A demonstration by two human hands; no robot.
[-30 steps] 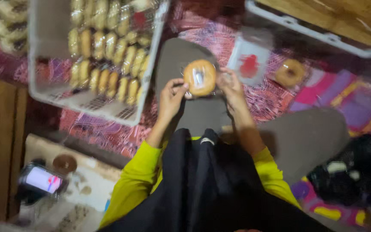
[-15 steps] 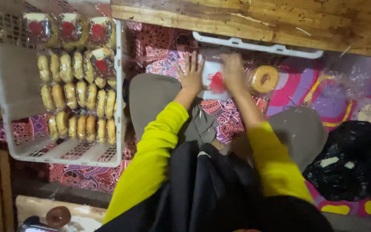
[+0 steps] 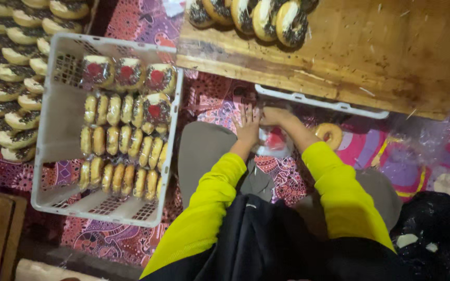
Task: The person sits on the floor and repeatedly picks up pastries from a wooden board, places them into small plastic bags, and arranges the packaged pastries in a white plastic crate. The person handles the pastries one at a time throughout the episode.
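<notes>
My left hand (image 3: 247, 125) rests flat, fingers spread, on the edge of a clear plastic bag with a red print (image 3: 274, 141) lying on the patterned cloth by my knee. My right hand (image 3: 276, 116) pinches the top of the same bag. A plain ring doughnut (image 3: 330, 135) lies just right of my right wrist. A white crate (image 3: 63, 114) at the left holds several rows of bagged doughnuts (image 3: 123, 140).
A wooden board (image 3: 371, 47) ahead carries chocolate-sprinkled doughnuts (image 3: 259, 15). More sprinkled doughnuts (image 3: 6, 78) fill a tray at far left. A white tray rim (image 3: 321, 103) shows under the board. Loose clear plastic (image 3: 428, 135) and a black bag (image 3: 438, 239) sit at right.
The view has swung down and right. The bagged doughnut I held a second ago is out of my hands; both hands now press on a plastic bag on the cloth.
</notes>
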